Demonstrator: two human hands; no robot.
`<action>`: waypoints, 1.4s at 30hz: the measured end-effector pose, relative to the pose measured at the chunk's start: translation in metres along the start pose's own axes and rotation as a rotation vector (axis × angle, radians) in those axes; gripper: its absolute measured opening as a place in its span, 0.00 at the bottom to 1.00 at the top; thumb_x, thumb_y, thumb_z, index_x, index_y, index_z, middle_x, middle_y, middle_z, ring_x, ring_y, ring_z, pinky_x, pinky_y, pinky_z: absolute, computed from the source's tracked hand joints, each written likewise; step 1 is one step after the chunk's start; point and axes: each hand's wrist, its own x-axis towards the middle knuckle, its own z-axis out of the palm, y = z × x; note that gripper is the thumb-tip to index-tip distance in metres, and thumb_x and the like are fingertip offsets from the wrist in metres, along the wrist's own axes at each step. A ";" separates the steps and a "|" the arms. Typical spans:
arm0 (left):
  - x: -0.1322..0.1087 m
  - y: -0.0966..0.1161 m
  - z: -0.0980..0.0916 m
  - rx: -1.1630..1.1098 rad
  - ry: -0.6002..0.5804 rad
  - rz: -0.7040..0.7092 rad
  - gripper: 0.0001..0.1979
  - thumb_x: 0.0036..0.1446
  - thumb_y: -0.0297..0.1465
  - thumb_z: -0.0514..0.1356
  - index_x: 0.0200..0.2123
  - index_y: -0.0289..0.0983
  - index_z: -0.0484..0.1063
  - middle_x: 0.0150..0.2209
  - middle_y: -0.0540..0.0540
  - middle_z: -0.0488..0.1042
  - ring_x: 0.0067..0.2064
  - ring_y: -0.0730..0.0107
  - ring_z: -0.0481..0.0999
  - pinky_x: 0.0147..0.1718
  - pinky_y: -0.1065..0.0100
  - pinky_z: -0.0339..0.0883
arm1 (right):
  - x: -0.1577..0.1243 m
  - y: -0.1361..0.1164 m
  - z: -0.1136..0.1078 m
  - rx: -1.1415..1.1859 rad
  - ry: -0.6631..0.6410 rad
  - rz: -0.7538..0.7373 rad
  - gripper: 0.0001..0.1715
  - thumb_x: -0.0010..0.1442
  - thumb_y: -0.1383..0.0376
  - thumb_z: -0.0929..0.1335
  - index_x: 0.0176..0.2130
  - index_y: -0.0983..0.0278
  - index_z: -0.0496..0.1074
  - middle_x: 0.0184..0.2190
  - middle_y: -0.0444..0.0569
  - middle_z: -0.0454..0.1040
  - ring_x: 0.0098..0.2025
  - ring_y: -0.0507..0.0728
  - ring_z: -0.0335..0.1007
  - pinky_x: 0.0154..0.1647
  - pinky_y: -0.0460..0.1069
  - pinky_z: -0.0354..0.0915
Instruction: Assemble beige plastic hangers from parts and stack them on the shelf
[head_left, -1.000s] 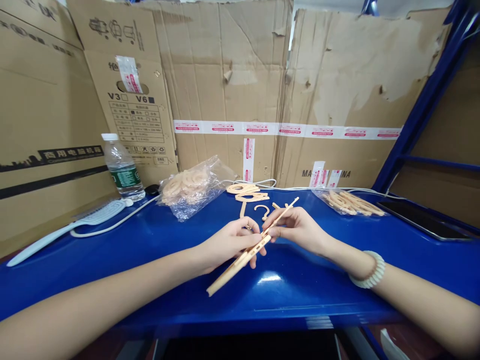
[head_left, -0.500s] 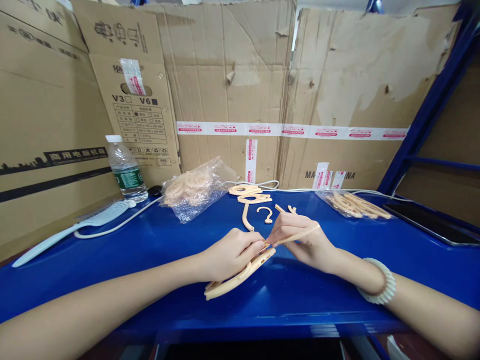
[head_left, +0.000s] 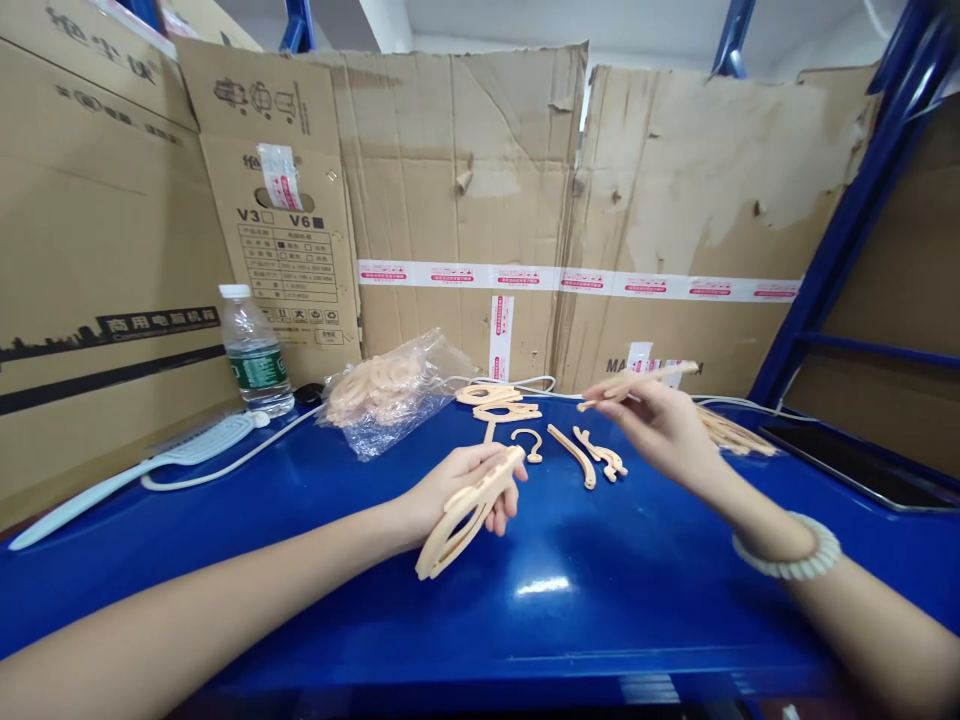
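My left hand (head_left: 442,490) is closed around a beige plastic hanger arm (head_left: 466,518), a slotted, curved piece tilted down to the left over the blue tabletop. Higher up on the right, my right hand (head_left: 671,430) pinches a slim beige hanger strip (head_left: 646,379) between thumb and fingers. The two pieces are well apart. Between the hands lie a beige hanger hook (head_left: 537,442), a curved bar (head_left: 574,456) and a few small branching pieces (head_left: 602,455). Flat looped hanger parts (head_left: 504,411) rest behind them.
A clear bag of beige parts (head_left: 382,388) sits at back left beside a water bottle (head_left: 259,362) and a pale hairbrush (head_left: 199,440). At right are more beige strips (head_left: 731,432) and a dark tablet-like device (head_left: 862,466). Cardboard sheets (head_left: 465,220) wall the back; a white cable (head_left: 225,470) runs along.
My hands have come apart. The right hand has risen and moved right with the strip. The left hand has turned, its hanger arm now more upright. My view has tilted up.
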 end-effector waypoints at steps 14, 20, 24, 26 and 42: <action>0.002 0.009 0.007 -0.322 0.225 -0.141 0.08 0.57 0.23 0.57 0.41 0.34 0.71 0.36 0.41 0.78 0.32 0.66 0.78 0.33 0.66 0.71 | -0.002 0.046 -0.011 -0.313 -0.744 0.625 0.30 0.56 0.69 0.63 0.58 0.69 0.63 0.24 0.47 0.75 0.28 0.56 0.71 0.27 0.47 0.63; 0.003 0.008 0.008 -0.345 0.246 -0.140 0.13 0.58 0.19 0.53 0.44 0.34 0.73 0.35 0.43 0.77 0.29 0.71 0.75 0.29 0.70 0.71 | -0.003 0.046 -0.009 -0.457 -0.758 0.580 0.27 0.59 0.56 0.65 0.54 0.68 0.67 0.29 0.52 0.76 0.31 0.60 0.72 0.28 0.49 0.61; 0.002 0.011 0.010 -0.350 0.288 -0.163 0.14 0.59 0.19 0.52 0.44 0.34 0.73 0.34 0.43 0.76 0.29 0.73 0.74 0.30 0.70 0.70 | -0.003 0.051 -0.004 -0.509 -0.755 0.607 0.18 0.61 0.59 0.65 0.48 0.66 0.69 0.32 0.52 0.78 0.32 0.59 0.74 0.29 0.47 0.62; 0.001 0.013 0.011 -0.354 0.290 -0.166 0.14 0.60 0.20 0.52 0.44 0.34 0.74 0.35 0.43 0.76 0.29 0.72 0.75 0.30 0.70 0.70 | -0.003 0.056 -0.003 -0.552 -0.737 0.626 0.17 0.61 0.61 0.64 0.48 0.67 0.69 0.33 0.53 0.78 0.34 0.59 0.74 0.30 0.47 0.62; 0.006 0.006 0.006 -0.476 0.312 -0.133 0.14 0.61 0.22 0.50 0.44 0.32 0.74 0.31 0.42 0.76 0.30 0.67 0.75 0.33 0.66 0.71 | -0.028 -0.049 0.044 -0.158 -0.635 -0.466 0.12 0.67 0.62 0.62 0.45 0.64 0.71 0.44 0.54 0.68 0.44 0.56 0.63 0.47 0.52 0.62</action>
